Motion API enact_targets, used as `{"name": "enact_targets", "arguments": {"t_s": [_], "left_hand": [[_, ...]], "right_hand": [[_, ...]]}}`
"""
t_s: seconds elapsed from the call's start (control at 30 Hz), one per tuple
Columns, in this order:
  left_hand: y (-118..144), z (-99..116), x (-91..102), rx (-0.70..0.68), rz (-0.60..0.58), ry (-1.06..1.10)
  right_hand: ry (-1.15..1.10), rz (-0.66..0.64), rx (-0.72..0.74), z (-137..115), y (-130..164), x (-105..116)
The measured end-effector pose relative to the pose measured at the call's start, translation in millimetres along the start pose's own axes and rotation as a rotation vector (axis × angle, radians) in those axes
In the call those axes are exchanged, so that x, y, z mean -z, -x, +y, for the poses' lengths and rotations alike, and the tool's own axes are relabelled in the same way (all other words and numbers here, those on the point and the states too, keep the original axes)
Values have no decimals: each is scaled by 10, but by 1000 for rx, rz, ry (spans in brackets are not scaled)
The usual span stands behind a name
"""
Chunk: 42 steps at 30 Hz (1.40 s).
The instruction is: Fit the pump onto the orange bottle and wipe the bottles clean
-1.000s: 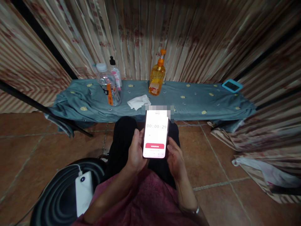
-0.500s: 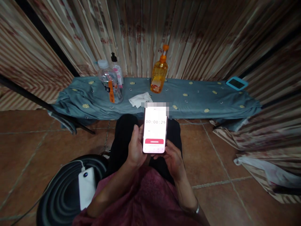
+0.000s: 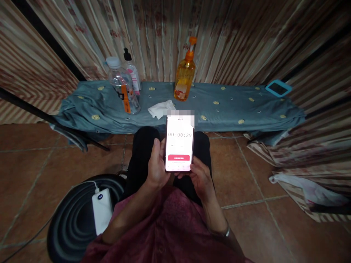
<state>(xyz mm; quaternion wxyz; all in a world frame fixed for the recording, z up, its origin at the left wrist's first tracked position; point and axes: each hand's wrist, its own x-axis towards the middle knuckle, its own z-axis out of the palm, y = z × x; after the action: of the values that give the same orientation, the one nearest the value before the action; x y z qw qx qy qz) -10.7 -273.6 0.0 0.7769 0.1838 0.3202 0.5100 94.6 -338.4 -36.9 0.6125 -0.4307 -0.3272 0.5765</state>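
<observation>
A smartphone (image 3: 178, 144) with a bright white screen stands tilted up above my lap, showing a timer at 00:00:29 and a red button. My left hand (image 3: 157, 166) is closed along its left side, thumb pointing up. Round the lower right corner, my right hand (image 3: 200, 177) grips it with the fingers partly behind. Just beyond the phone lies a crumpled white tissue (image 3: 161, 109), its near part hidden by the phone's top edge.
A bench under a blue-green patterned cloth (image 3: 233, 106) bears a clear bottle (image 3: 122, 87), a black-topped pump bottle (image 3: 133, 75), an orange pump bottle (image 3: 184, 78) and a blue-framed device (image 3: 278, 88). A white power bank (image 3: 102, 212) with a cable rests on a black round stool (image 3: 65, 226).
The view has shifted slightly, so the bench, bottles and phone sit a little higher in the picture. Both hands keep the same hold, and the timer reads the same.
</observation>
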Motion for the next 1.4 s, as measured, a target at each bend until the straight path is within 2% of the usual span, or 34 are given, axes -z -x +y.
{"name": "enact_targets", "arguments": {"t_s": [0.23, 0.43, 0.83, 1.07, 1.27, 1.4], "left_hand": [[5, 4, -40, 12, 68, 12], [14, 23, -53, 51, 65, 16], [36, 35, -55, 21, 41, 41], [57, 52, -103, 23, 72, 50], [64, -18, -105, 40, 82, 66], [74, -46, -105, 60, 65, 64]], "right_hand": [[57, 53, -9, 16, -16, -14], [31, 45, -6, 19, -15, -12], [-22, 48, 10, -40, -11, -24], [52, 175, 151, -50, -84, 14], [43, 129, 133, -96, -208, -13], [17, 166, 88, -108, -232, -42]]}}
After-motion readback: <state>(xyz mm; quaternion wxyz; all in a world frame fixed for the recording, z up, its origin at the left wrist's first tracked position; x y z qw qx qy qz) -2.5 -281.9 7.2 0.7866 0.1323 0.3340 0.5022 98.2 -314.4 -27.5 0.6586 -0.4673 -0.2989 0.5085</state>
